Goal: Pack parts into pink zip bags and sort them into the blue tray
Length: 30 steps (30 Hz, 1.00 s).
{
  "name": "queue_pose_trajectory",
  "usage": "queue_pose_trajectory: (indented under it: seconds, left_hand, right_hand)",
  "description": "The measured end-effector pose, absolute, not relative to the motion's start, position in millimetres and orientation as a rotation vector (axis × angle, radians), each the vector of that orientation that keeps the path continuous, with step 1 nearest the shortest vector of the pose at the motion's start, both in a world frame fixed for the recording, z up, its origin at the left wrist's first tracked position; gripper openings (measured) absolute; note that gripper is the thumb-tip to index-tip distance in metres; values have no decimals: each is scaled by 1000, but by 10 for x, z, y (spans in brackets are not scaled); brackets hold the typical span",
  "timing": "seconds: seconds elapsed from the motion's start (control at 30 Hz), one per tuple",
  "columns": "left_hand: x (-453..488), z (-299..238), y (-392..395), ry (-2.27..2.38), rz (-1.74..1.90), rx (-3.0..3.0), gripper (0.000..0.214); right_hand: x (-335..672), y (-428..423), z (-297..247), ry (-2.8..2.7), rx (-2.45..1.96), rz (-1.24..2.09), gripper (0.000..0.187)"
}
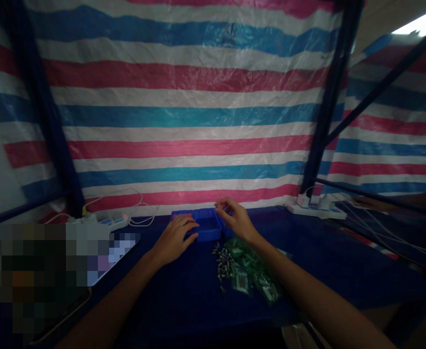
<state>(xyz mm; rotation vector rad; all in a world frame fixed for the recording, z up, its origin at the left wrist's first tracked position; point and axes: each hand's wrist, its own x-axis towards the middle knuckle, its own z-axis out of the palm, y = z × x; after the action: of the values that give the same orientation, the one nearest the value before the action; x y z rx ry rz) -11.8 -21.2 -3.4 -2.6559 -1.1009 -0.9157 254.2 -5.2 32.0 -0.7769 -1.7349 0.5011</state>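
Observation:
A blue plastic bin (208,236) with side-by-side compartments stands on the blue table, towards the striped sheet. My left hand (178,235) rests at its left compartment, fingers stretched and thumb apart, with nothing seen in it. Something reddish (183,215) shows behind those fingers. Above the bin's right side, my right hand (234,219) pinches a small shiny piece (218,207) between thumb and fingertips; its kind is too small to tell. Nearer me lies a loose pile of small metal screws (224,265). Beside it are greenish clear plastic bags (251,259) with metal parts inside, partly hidden by my right forearm.
Power strips with white cables lie at the back left (116,221) and back right (316,209). A blurred-out area covers the left front. Dark blue frame posts (316,145) flank the striped sheet (198,116). Another person's arm (409,199) shows at far right.

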Motion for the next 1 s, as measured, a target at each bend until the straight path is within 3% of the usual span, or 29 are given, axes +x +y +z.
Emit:
queue_pose_trajectory:
  seconds: [0.13, 0.23, 0.6, 0.77, 1.0]
  left_hand:
    - [-116, -34, -210, -1101, -901, -2657, 29]
    - [-111, -21, -219, -1118, -892, -2662, 28]
    - [-110, -13, -220, -1098, -900, -2655, 30]
    - [-108, -11, -224, -1134, -884, -2666, 29]
    - [-117, -18, -215, -1123, -886, -2663, 29]
  right_hand:
    - [2570, -125, 352, -1932, -786, 119, 10]
    - [2570, -153, 361, -1989, -806, 66, 14]
    - [2577, -47, 286, -1933, -836, 302, 22]
    - [2566, -26, 266, -1924, -863, 442, 16]
    - [2585, -14, 293, -1939, -898, 580, 29]
